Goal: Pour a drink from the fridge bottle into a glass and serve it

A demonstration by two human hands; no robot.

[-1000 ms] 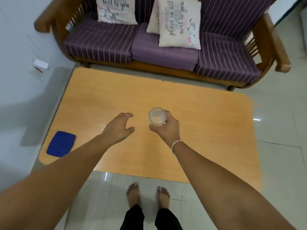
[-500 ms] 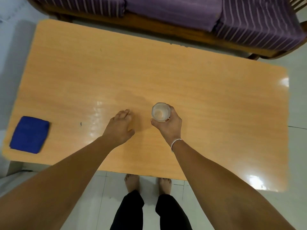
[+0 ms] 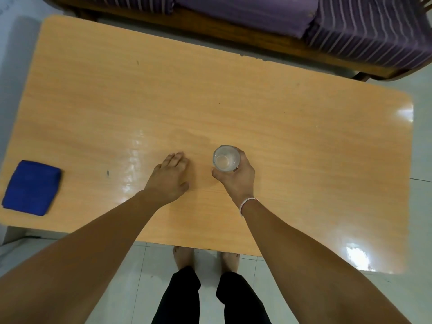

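A clear glass (image 3: 226, 158) with a pale drink in it stands upright near the middle of the light wooden table (image 3: 304, 141). My right hand (image 3: 236, 177) is wrapped around the glass from its near side. I cannot tell whether the glass base touches the tabletop. My left hand (image 3: 168, 177) lies palm down a short way left of the glass, fingers loosely apart, holding nothing. No bottle is in view.
A folded blue cloth (image 3: 31, 188) lies at the table's left near corner. A wooden sofa with purple striped cushions (image 3: 350, 26) runs along the far side. My bare feet (image 3: 184, 257) stand on pale tiles at the near table edge.
The view has tilted down and moved closer over the table. Both hands lowered toward the tabletop, the right one still holding the glass.
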